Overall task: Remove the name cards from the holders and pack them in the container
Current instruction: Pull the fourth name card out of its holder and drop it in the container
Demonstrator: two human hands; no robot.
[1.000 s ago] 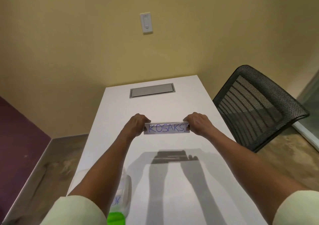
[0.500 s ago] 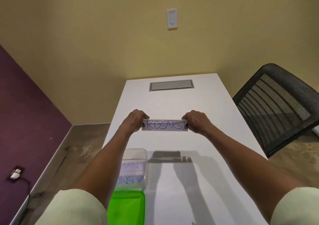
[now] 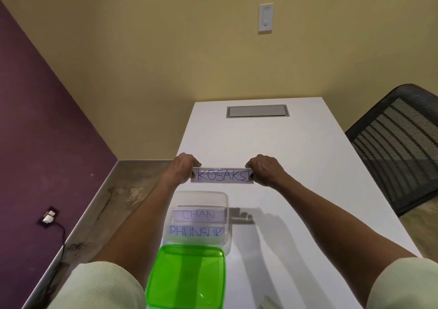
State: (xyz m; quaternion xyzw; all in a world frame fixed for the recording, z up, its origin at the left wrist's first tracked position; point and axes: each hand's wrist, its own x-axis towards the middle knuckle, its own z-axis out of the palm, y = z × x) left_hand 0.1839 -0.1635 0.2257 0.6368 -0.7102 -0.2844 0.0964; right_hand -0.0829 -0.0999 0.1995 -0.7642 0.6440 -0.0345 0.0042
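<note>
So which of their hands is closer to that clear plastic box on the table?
Left. The left hand hangs just above the box's far edge, gripping one end of the name card; the right hand grips the other end, further right.

light: bright, likely overhead | shadows: arms' on table | edges: wide-angle bowing | focus: slightly soft

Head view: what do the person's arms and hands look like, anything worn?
Both forearms are bare. Pale cream short sleeves of a soft, plain fabric end above the elbows: left sleeve, right sleeve. Left hand and right hand wear no gloves. No watch, ring or wristband shows, and no markings or logos.
</note>
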